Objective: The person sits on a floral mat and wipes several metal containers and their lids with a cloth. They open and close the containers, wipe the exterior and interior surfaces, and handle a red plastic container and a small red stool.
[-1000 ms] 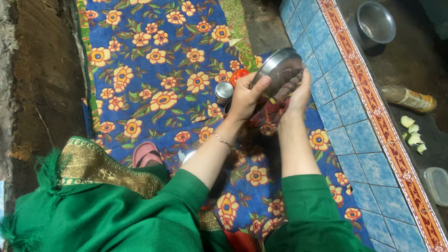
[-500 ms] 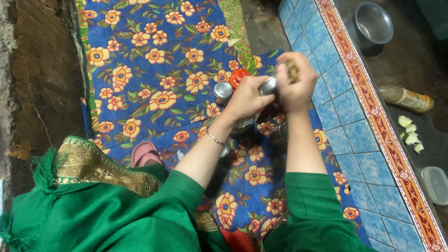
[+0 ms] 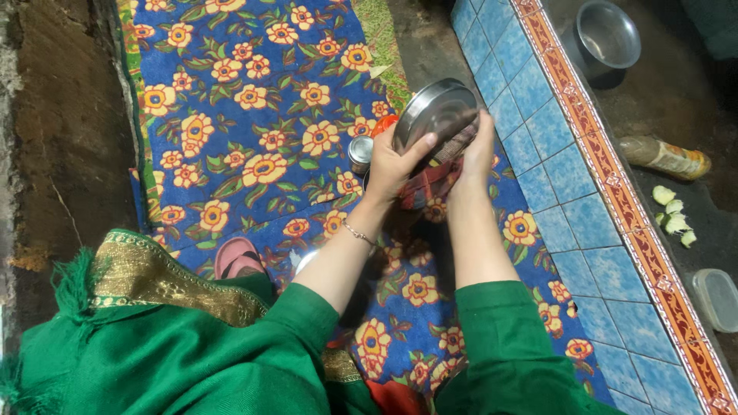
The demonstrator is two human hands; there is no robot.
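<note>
Round steel lid point(image 3: 437, 115), shiny and tilted on edge, is up off the floor between the person's two hands, above the right-hand side of the flowered blue mat point(image 3: 254, 115), near the edge where the mat meets the blue tiled strip point(image 3: 553, 184). The left hand point(image 3: 393, 163) is closed around the lid's lower left rim, thumb lying across its face and fingers curled behind. The right hand point(image 3: 477, 146) presses against the right rim with fingers held together and fairly straight; how firmly it clamps I cannot tell, as the fingertips are hidden behind the metal. Directly under the lid and partly covered by the hands sits a reddish patterned cloth bundle point(image 3: 427, 184). Just left of it on the mat stands a small steel tin point(image 3: 360, 151), with something orange-red point(image 3: 383, 124) showing beside it. A thin bracelet point(image 3: 358, 233) circles the left wrist. Both arms wear green sleeves, and a pink sandal point(image 3: 238, 257) peeks out near the mat's lower part. Beyond the tiled strip, on the dark floor, are a steel bowl point(image 3: 607, 34), a bottle lying on its side point(image 3: 665, 156), some pale cut vegetable pieces point(image 3: 673, 217) and a clear plastic container point(image 3: 715, 296).
</note>
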